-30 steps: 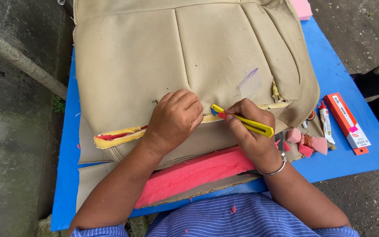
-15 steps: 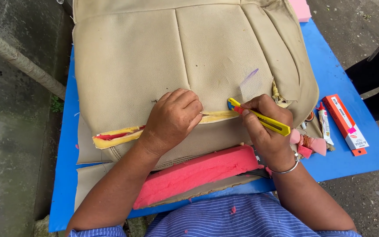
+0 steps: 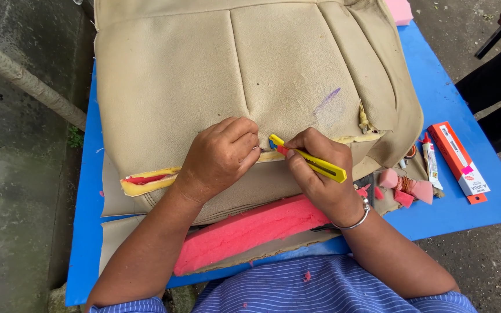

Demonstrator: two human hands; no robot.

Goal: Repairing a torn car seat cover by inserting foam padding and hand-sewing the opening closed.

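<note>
A blue table (image 3: 465,203) stands on wet grey concrete ground (image 3: 18,191), outdoors. A tan seat cover (image 3: 233,75) fills most of it, split open along a seam at six o'clock, with pink foam (image 3: 250,229) below. At three o'clock lie an orange box (image 3: 459,162), a glue tube (image 3: 430,162) and pink foam scraps (image 3: 404,188). The left hand (image 3: 221,156) is curled, pressing the cover by the split. The right hand (image 3: 317,174) is closed around a yellow knife (image 3: 308,159), its tip at the seam.

A blue table (image 3: 465,203) stands on wet grey concrete ground (image 3: 13,191) in daylight.
</note>
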